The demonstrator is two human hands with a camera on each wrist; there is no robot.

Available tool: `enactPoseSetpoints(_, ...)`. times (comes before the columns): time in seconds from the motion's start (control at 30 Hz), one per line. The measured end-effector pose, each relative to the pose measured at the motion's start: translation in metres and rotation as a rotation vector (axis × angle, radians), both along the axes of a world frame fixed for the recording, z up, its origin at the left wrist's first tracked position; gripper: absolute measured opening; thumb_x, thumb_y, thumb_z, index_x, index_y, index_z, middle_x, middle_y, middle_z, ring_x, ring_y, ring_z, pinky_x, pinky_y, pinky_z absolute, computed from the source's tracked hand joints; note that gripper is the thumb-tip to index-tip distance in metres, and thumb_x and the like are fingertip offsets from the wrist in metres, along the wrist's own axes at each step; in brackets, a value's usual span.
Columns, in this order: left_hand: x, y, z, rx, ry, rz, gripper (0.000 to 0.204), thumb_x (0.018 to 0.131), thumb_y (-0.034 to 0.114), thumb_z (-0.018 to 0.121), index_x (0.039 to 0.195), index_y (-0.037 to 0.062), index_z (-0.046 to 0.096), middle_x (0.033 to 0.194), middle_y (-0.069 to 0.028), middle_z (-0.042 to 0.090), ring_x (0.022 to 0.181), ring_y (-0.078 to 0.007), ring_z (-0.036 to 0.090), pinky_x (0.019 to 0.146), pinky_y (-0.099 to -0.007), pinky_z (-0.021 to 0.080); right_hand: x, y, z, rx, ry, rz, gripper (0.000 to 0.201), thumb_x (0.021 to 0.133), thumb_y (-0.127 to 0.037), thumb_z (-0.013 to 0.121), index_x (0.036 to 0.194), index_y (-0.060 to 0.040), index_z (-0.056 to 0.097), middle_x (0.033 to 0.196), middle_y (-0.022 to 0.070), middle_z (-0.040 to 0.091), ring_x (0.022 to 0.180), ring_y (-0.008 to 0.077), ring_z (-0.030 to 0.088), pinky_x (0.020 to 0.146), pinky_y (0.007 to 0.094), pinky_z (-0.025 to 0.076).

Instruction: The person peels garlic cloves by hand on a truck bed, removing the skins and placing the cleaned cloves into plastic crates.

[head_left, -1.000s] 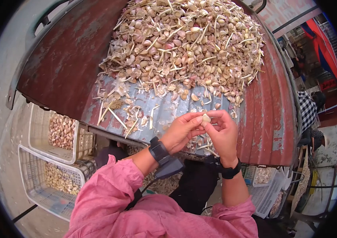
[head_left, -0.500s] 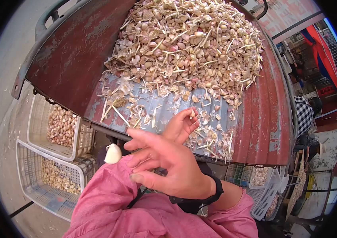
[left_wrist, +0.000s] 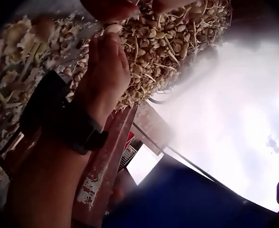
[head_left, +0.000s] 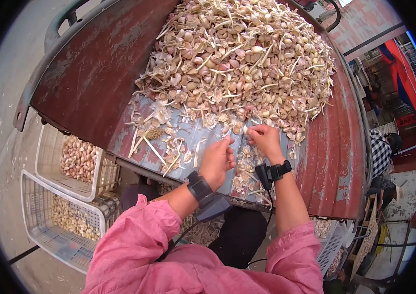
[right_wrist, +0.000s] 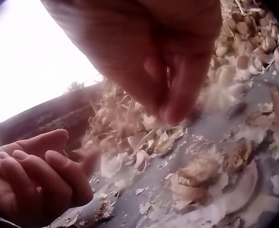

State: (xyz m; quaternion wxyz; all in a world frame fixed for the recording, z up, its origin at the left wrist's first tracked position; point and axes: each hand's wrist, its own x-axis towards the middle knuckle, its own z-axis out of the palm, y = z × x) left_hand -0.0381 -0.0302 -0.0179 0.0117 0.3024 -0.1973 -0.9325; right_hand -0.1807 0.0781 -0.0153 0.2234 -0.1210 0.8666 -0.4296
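My right hand [head_left: 265,141] reaches to the near edge of the garlic pile [head_left: 247,63], pinching a garlic clove [head_left: 245,130] between thumb and fingertips. That pale clove [left_wrist: 113,28] shows at the fingertips in the left wrist view. Left of it, my left hand [head_left: 217,158] hovers over the metal bed [head_left: 208,134], its fingers loosely curled. In the right wrist view this left hand [right_wrist: 39,175] shows nothing gripped between its fingers. Papery skins [right_wrist: 196,175] and loose bits lie on the metal beneath the hands.
Dry stalks [head_left: 155,151] lie on the bed at left, beside the red side panel [head_left: 90,78]. Below it stand two plastic crates, one with unpeeled cloves [head_left: 78,159], one with peeled cloves [head_left: 73,218]. Another person in a checked garment [head_left: 379,152] is at far right.
Both hands worked on one clove a second ago. The right hand then swung left, open, a white peeled clove in the air beside it; now it is back at the pile, pinching a clove.
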Motion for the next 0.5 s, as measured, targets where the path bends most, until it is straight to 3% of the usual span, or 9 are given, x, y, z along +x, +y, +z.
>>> enactPoseSetpoints(0.07,0.000,-0.003,0.005,0.016,0.030,-0.042,0.029,0.086,0.031,0.049,0.098,0.0047,0.052,0.067,0.0035,0.042,0.056,-0.0057,0.041,0.050,-0.0191,0.034,0.031,-0.003,0.032,0.004,0.051,0.028,0.014,0.071,-0.002,0.059,0.085,-0.0032,0.062,0.074,0.0098,0.060,0.064,0.0177,0.058,0.056,0.0256,0.045)
enactPoseSetpoints(0.13,-0.001,-0.006,0.006,0.034,0.062,-0.087,0.030,0.086,0.032,0.049,0.097,0.0048,0.052,0.066,0.0036,0.041,0.054,-0.0050,0.040,0.047,-0.0181,0.032,0.063,-0.001,0.060,0.109,0.790,0.386,0.010,0.072,-0.003,0.059,0.082,-0.0033,0.061,0.076,0.0082,0.058,0.063,0.0184,0.058,0.054,0.0252,0.046)
enactPoseSetpoints(0.23,0.000,0.001,0.010,-0.088,0.190,-0.265,0.028,0.086,0.032,0.047,0.096,0.0053,0.051,0.066,0.0033,0.043,0.050,-0.0038,0.036,0.043,-0.0178,0.026,0.091,0.007,0.073,0.066,0.886,0.393,0.010,0.071,0.000,0.060,0.081,-0.0027,0.059,0.077,0.0079,0.056,0.063,0.0195,0.058,0.053,0.0255,0.047)
enactPoseSetpoints(0.3,0.004,0.007,0.016,-0.302,0.297,-0.229,0.023,0.088,0.029,0.046,0.093,0.0060,0.050,0.063,0.0036,0.044,0.046,-0.0029,0.033,0.041,-0.0177,0.024,0.098,0.012,0.074,-0.024,0.789,0.295,0.011,0.070,0.001,0.060,0.081,-0.0028,0.058,0.077,0.0082,0.056,0.063,0.0194,0.058,0.053,0.0256,0.047)
enactPoseSetpoints(0.37,0.007,0.015,0.012,-0.319,0.357,-0.233,0.021,0.088,0.027,0.045,0.091,0.0063,0.049,0.062,0.0040,0.044,0.046,-0.0025,0.033,0.041,-0.0172,0.024,0.102,0.015,0.074,-0.150,0.654,0.240,0.016,0.069,0.002,0.061,0.084,-0.0020,0.056,0.077,0.0095,0.055,0.062,0.0191,0.058,0.053,0.0257,0.047)
enactPoseSetpoints(0.47,0.008,0.018,0.017,-0.317,0.425,-0.212,0.019,0.089,0.025,0.044,0.089,0.0066,0.049,0.059,0.0050,0.043,0.046,-0.0020,0.033,0.041,-0.0165,0.025,0.110,0.012,0.075,-0.159,0.583,0.120,0.018,0.070,0.000,0.062,0.085,-0.0014,0.054,0.076,0.0099,0.055,0.061,0.0189,0.058,0.053,0.0252,0.046)
enactPoseSetpoints(0.5,0.008,0.018,0.019,-0.301,0.425,-0.186,0.019,0.089,0.025,0.043,0.088,0.0067,0.049,0.058,0.0054,0.042,0.046,-0.0018,0.032,0.041,-0.0163,0.025,0.107,0.015,0.074,-0.103,0.622,0.224,0.017,0.072,-0.002,0.060,0.086,-0.0010,0.051,0.075,0.0102,0.054,0.059,0.0187,0.057,0.051,0.0259,0.045)
